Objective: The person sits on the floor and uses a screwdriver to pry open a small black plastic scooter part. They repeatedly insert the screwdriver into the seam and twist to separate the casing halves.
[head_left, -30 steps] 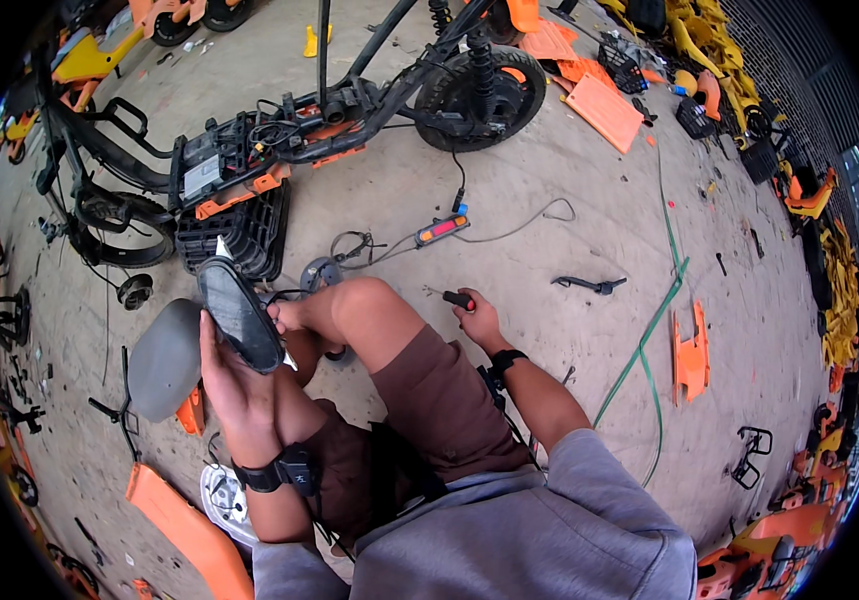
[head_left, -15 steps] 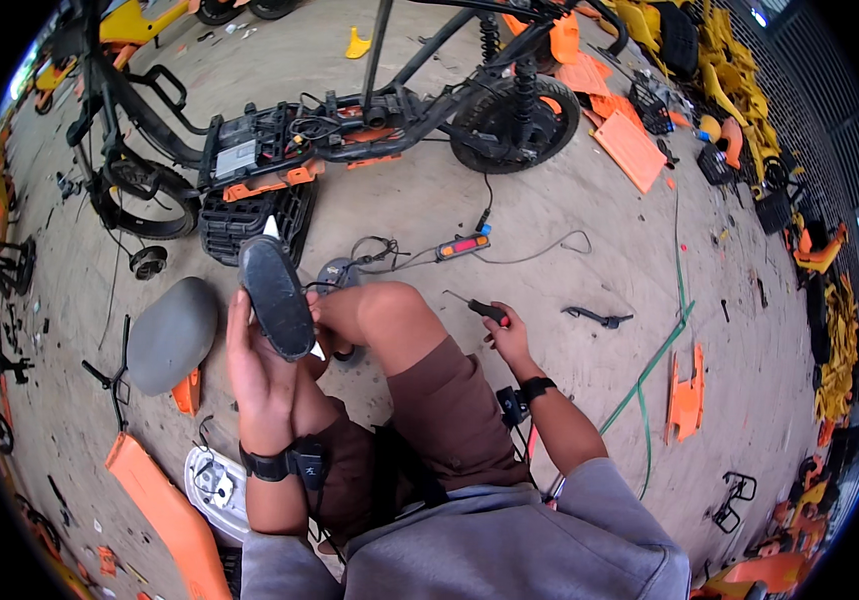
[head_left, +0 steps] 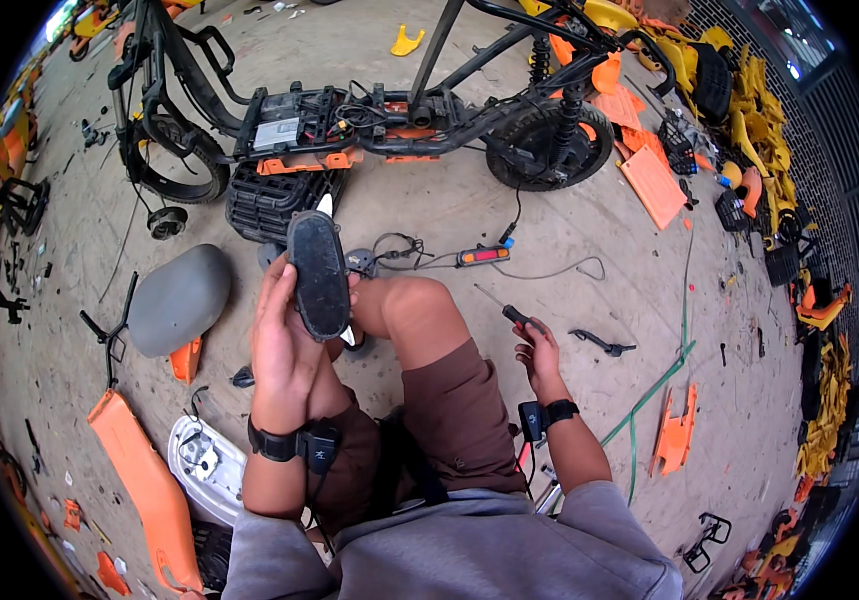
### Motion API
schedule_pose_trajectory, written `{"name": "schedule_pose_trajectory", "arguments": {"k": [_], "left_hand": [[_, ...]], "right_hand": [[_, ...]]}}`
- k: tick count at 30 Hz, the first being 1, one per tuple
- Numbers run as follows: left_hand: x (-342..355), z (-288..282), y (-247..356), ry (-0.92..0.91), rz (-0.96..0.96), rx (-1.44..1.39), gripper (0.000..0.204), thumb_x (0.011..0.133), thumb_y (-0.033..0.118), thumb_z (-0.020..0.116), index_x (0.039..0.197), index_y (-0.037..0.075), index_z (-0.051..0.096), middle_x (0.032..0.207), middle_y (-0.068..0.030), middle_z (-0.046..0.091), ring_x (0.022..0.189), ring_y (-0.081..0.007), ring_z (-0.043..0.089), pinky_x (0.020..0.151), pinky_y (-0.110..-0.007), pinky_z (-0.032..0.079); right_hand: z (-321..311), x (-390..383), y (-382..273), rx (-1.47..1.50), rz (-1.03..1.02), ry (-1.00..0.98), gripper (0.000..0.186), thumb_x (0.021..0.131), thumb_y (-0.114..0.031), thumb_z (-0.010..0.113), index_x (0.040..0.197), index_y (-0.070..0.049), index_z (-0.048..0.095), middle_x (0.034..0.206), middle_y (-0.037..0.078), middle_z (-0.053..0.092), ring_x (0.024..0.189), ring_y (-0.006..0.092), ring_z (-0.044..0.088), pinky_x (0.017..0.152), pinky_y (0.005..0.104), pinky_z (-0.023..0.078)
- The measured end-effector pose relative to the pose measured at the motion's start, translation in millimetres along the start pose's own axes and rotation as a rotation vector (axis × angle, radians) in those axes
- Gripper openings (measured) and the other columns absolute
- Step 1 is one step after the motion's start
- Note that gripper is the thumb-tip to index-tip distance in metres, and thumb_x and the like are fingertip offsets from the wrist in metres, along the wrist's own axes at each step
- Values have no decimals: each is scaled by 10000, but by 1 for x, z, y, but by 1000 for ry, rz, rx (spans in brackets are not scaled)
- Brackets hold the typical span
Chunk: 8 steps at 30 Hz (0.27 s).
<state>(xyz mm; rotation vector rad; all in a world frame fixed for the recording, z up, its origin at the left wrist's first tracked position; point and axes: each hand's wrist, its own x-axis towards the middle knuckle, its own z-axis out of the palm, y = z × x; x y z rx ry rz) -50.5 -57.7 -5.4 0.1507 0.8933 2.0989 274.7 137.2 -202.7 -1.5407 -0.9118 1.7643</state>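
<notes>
My left hand (head_left: 282, 340) is closed around the edge of an elongated, rounded black part (head_left: 317, 280), raised over my left leg. White pointed pieces (head_left: 325, 205) stick out past its two ends, and its underside is hidden. Off to the right, beyond my right knee, my right hand (head_left: 541, 358) grips a screwdriver (head_left: 514, 313) by its dark handle. Its thin shaft points up and left, apart from the black part. A bent black piece (head_left: 601, 343) lies on the floor to the right of this hand.
A stripped black scooter frame (head_left: 369, 130) stands ahead, its wheels on. A red-and-amber tail light (head_left: 484, 256) with cable lies before it. To the left are a grey seat (head_left: 181, 300), a long orange panel (head_left: 144, 480) and a white shell (head_left: 207, 465). A green strap (head_left: 659, 375) lies right.
The view has shifted, so the floor and scooter appear farther right and slightly higher. The black part has turned more upright in my left hand. My right hand has turned, still holding the screwdriver.
</notes>
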Motion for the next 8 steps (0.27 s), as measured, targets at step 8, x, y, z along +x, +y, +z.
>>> {"name": "schedule_pose_trajectory", "arguments": {"k": [8], "left_hand": [[0, -4, 1, -30, -10, 22, 435, 1011, 217, 405, 1379, 7, 308, 1071, -346, 605, 926, -378, 660, 820, -425, 550]], "right_hand": [[1, 1, 10, 32, 66, 10, 441, 911, -222, 617, 1313, -105, 476, 1005, 84, 699, 642, 137, 574, 568, 265, 456]]}}
